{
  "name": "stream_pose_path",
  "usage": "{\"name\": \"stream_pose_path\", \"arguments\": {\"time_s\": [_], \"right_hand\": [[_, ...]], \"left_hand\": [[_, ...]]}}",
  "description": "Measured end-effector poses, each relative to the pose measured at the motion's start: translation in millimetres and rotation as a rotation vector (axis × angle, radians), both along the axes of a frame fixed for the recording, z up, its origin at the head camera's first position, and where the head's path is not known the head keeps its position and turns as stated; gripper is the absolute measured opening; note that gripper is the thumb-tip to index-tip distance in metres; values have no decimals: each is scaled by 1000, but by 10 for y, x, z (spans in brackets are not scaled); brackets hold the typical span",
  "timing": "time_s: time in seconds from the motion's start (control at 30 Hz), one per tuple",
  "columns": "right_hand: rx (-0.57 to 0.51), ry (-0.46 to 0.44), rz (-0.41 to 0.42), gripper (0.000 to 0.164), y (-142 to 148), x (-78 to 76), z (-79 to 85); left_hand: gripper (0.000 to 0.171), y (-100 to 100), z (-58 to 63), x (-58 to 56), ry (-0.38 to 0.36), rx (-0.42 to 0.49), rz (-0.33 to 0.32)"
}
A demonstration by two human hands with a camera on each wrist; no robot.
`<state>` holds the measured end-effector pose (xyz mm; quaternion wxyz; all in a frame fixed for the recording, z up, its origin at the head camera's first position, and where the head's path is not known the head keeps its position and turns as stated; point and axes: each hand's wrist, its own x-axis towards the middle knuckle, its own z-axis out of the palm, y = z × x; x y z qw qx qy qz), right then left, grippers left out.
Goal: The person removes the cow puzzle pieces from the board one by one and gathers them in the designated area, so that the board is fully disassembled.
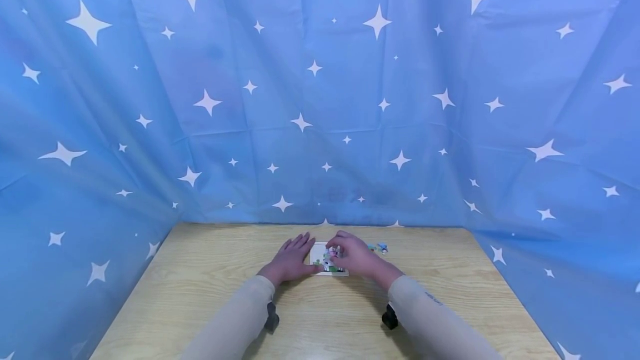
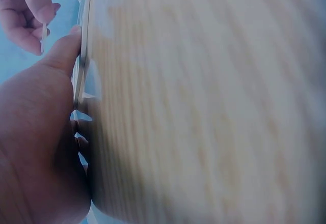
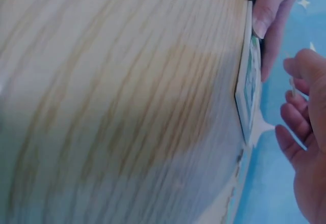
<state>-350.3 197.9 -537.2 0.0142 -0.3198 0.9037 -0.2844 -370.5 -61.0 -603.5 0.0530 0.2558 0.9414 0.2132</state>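
Observation:
A small jigsaw puzzle board (image 1: pixel 316 251) with a white border and a colourful, partly green picture lies flat on the table between the two hands. My left hand (image 1: pixel 290 261) rests at its left side, fingers stretched out over the tabletop and the thumb (image 3: pixel 260 26) on the board's near edge. Over the right half of the board is my right hand (image 1: pixel 354 255). It pinches a thin puzzle piece (image 3: pixel 292 87) between thumb and fingertips, held edge-on above the board in the wrist views. The piece's printed face is hidden there.
Several loose puzzle pieces (image 1: pixel 382 248) lie on the wooden table (image 1: pixel 210 282) just beyond the right hand. A blue curtain with white stars (image 1: pixel 320 99) hangs behind the table's far edge and along both sides.

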Motion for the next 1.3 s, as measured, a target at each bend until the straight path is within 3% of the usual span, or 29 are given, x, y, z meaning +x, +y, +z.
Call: {"name": "stream_pose_path", "arguments": {"time_s": [0.33, 0.83, 1.07, 1.3], "right_hand": [[18, 24, -15, 33, 142, 14, 36], [-28, 26, -43, 31, 341, 81, 33], [-39, 8, -42, 32, 412, 109, 51], [-49, -3, -33, 31, 492, 123, 69]], "left_hand": [[102, 1, -30, -33, 3, -7, 1], [104, 1, 79, 76, 21, 12, -13], [101, -2, -7, 8, 13, 5, -1], [101, -3, -15, -1, 2, 13, -1]]}}
